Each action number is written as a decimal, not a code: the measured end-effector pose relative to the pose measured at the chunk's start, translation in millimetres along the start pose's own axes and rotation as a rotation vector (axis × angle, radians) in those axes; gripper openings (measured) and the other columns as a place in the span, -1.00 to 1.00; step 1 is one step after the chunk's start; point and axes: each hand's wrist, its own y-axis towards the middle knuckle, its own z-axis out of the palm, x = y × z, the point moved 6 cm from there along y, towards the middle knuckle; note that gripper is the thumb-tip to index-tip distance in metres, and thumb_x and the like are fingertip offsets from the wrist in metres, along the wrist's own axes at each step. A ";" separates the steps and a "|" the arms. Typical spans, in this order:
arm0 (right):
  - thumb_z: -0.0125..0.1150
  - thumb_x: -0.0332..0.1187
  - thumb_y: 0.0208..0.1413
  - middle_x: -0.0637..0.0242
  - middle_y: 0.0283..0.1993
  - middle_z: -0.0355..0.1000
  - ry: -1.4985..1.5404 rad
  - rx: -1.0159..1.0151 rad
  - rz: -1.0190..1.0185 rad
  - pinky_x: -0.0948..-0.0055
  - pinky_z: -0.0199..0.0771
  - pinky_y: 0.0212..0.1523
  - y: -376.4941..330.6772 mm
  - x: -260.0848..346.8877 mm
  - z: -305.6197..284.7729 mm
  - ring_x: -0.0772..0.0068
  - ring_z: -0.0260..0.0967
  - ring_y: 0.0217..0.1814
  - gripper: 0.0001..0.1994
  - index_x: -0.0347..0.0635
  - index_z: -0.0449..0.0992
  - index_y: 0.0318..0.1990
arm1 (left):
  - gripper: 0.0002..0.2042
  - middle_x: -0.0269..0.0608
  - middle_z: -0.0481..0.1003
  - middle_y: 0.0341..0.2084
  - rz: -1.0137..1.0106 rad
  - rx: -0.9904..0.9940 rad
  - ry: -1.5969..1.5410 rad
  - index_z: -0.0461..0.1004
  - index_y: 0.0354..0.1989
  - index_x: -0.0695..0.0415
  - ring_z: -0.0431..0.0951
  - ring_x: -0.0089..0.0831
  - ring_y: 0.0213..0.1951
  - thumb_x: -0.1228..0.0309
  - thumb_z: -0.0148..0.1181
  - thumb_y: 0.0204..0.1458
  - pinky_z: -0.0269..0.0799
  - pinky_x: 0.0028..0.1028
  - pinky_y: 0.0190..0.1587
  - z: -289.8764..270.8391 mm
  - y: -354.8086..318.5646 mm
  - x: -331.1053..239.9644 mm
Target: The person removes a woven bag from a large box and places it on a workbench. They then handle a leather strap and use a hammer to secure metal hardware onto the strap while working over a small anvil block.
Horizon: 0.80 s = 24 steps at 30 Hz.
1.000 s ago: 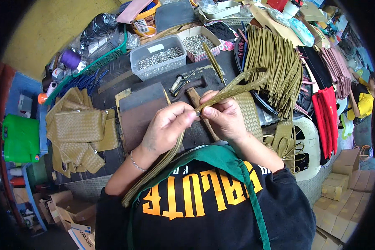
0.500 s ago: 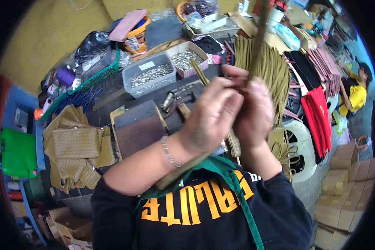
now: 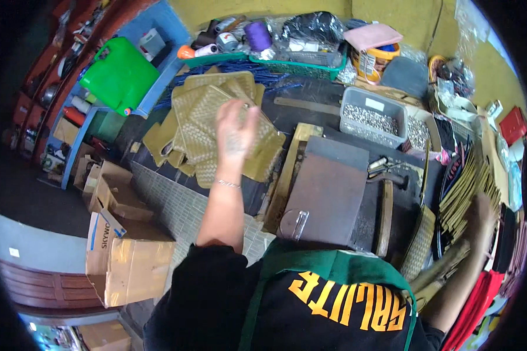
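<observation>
My left hand (image 3: 235, 131) is over a stack of olive woven leather pouches (image 3: 202, 114) at the left of the table, thumb apart from the fingers. Its fingertips reach the top pouch, and nothing shows gripped in them. Over on the right, my right hand (image 3: 480, 216) is smeared by motion beside a bundle of olive straps (image 3: 465, 187). Its fingers cannot be made out. Under that forearm lie blurred olive strips (image 3: 442, 272). An olive woven piece (image 3: 420, 244) with a narrow strap stands left of them.
Mid-table are a dark brown board (image 3: 328, 193), a wooden-handled hammer (image 3: 386, 216) and a clear bin of metal pieces (image 3: 372, 120). A green tray (image 3: 298, 69) is behind. A green jerrycan (image 3: 120, 73) and cardboard box (image 3: 137, 272) stand left; red fabric (image 3: 471, 310) hangs right.
My view has swung to the left. My hands, earlier together on a long olive strap, have parted: the left is over the pouches, the right by the strap bundle.
</observation>
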 end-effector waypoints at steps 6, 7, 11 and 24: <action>-0.01 -0.15 -0.05 0.11 0.09 0.06 -0.637 -0.053 -0.109 0.03 0.03 0.01 -10.8 15.8 141.8 0.09 0.04 0.11 -0.59 -0.10 0.25 -0.04 | -0.35 0.14 0.11 -0.06 -0.739 -0.348 -0.533 0.00 -0.02 0.36 0.20 -0.22 -0.06 0.42 0.25 -0.26 0.13 -0.36 -0.01 -20.7 -37.8 135.0; 0.01 -0.14 -0.06 0.11 0.11 0.03 -0.600 -0.086 -0.107 -0.03 -0.01 0.01 -14.6 16.9 139.3 0.08 0.01 0.12 -0.56 -0.09 0.22 -0.01 | -0.35 0.14 0.11 -0.06 -0.739 -0.350 -0.534 0.00 -0.02 0.36 0.20 -0.22 -0.06 0.42 0.25 -0.26 0.13 -0.36 -0.01 -19.0 -36.5 131.7; 0.12 -0.29 -0.14 0.02 -0.03 0.17 -0.355 -0.220 -0.403 0.26 0.15 -0.04 -22.7 45.4 111.1 0.02 0.14 -0.01 -0.62 -0.22 0.31 -0.13 | -0.21 0.10 0.11 -0.04 -0.948 -0.376 -0.617 -0.17 0.04 0.35 0.18 -0.26 -0.03 0.47 0.28 -0.30 0.12 -0.40 0.00 2.6 -49.3 135.3; 0.13 -0.34 -0.09 0.14 -0.11 0.21 1.033 0.618 -0.427 0.52 0.27 -0.18 -75.6 172.5 127.1 0.51 0.23 -0.18 -0.36 -0.14 -0.07 0.14 | -0.65 -0.20 0.35 -0.23 -0.430 0.477 -1.291 0.19 -0.11 0.24 0.34 -0.49 -0.19 0.61 0.05 -0.13 0.22 -0.51 -0.09 42.9 -0.9 -132.1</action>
